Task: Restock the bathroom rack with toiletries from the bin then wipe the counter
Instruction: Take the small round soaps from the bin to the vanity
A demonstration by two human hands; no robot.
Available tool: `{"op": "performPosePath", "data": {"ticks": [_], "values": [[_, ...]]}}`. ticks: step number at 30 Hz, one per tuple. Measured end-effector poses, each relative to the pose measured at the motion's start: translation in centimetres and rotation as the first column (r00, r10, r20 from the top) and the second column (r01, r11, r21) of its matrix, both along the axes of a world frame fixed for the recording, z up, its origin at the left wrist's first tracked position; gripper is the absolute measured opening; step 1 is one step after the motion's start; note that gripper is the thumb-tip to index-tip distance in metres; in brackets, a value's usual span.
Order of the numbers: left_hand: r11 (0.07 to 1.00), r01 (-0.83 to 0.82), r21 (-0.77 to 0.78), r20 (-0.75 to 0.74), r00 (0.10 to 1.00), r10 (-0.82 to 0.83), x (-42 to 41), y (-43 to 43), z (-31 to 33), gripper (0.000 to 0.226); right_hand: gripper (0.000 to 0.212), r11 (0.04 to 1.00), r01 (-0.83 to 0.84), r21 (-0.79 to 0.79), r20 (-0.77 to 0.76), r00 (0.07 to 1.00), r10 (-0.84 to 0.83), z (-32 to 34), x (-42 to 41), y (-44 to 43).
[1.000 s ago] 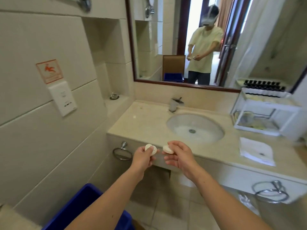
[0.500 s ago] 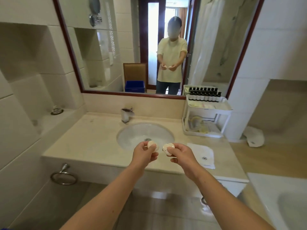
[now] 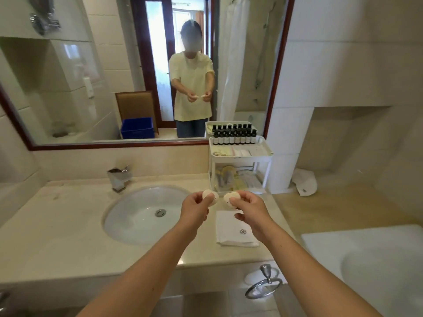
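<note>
Left hand: the left hand [image 3: 194,210] pinches the left soap disc [image 3: 211,197] between thumb and fingertips, the other fingers curled under.
Right hand: the right hand [image 3: 250,211] pinches the right soap disc [image 3: 230,199] at its rim, the thumb hanging loose below.
Objects: two small round white discs, probably wrapped soaps. Faint print shows on the right one.
Location: both discs are held in the air, just beside each other and not touching. They are over the counter [image 3: 57,236] near its right end, between the basin [image 3: 142,213] and the rack [image 3: 240,159].
Rack: white, two tiers, at the counter's back right corner. Dark bottles [image 3: 233,137] and flat sachets [image 3: 238,153] sit on the upper tier. The lower tier holds pale items that I cannot identify.
Bin: the blue bin [image 3: 137,129] appears only in the mirror, behind the person.
Cloth: a folded white cloth [image 3: 235,229] lies near the counter's front right edge, below the hands.
Stage (judgement): restocking is underway, the discs are not yet placed, and wiping is not begun.
Handling (judgement): the discs are light and stiff. A smooth wrapper may slip, and a bare bar could chip if dropped. Hold each across the rim or the flat faces with light pressure.
Placement (judgement): the lower tier has posts in front, so enter it from the open front. The bottles are crowded, so keep wrists clear of them.
</note>
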State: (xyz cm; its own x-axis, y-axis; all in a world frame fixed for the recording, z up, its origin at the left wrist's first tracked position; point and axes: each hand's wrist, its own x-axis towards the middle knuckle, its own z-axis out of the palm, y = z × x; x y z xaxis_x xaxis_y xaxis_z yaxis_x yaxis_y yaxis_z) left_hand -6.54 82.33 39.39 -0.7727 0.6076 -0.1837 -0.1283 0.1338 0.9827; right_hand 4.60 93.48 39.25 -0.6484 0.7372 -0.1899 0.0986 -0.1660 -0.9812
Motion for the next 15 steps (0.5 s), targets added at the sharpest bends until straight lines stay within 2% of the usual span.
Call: {"op": "performPosePath", "data": {"ticks": [7,12,15], "values": [[0.995,0.093,0.043,-0.066,0.994,-0.09,-5.4,9.0,0.5,0.021,0.02,0.994,0.104,0.031,-0.008,0.995,-0.104,1.3,-4.5,7.3],[0.986,0.155,0.053,-0.053,0.987,-0.152,-10.0,14.9,1.5,0.018,0.02,0.983,0.177,0.039,-0.016,0.984,-0.176,2.2,-8.1,12.4],[0.983,0.181,0.042,-0.041,0.983,-0.179,-12.6,18.1,1.3,0.024,0.019,0.975,0.218,0.029,-0.01,0.976,-0.218,2.3,-9.8,15.3]]}}
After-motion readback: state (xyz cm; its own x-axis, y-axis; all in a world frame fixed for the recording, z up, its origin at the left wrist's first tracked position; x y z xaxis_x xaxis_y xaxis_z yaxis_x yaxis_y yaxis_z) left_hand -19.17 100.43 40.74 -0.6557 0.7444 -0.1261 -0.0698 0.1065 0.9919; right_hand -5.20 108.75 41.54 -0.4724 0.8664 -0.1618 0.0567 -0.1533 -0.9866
